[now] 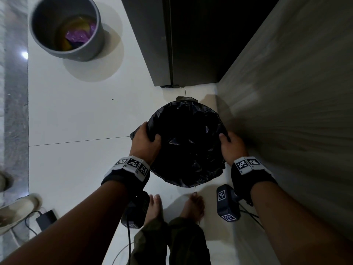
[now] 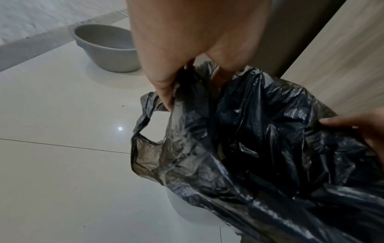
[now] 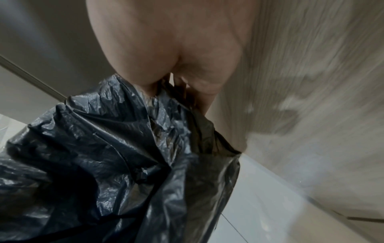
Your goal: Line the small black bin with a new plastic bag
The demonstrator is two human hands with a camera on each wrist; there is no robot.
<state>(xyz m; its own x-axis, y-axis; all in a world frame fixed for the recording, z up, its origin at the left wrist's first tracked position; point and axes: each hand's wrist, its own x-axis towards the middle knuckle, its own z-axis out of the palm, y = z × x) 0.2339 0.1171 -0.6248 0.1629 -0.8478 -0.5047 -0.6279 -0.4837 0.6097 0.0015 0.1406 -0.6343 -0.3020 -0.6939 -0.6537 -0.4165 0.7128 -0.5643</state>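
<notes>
A black plastic bag [image 1: 188, 146] is spread open over the small bin on the floor in front of my feet; the bin itself is hidden under the bag. My left hand [image 1: 146, 138] grips the bag's left edge, thumb inside and fingers outside. My right hand [image 1: 229, 143] grips the right edge the same way. In the left wrist view the left hand [image 2: 172, 82] pinches the crinkled bag [image 2: 259, 148], and a loop handle hangs loose on its left. The right wrist view shows the right hand [image 3: 178, 85] holding the bag [image 3: 116, 156] close to the wooden panel.
A grey bin [image 1: 66, 29] with purple and yellow rubbish stands at the far left. A wood-grain panel [image 1: 286, 92] rises right beside the bag, and a dark cabinet [image 1: 191, 44] stands behind it. Shoes and a black adapter with cables [image 1: 45, 219] lie at the lower left.
</notes>
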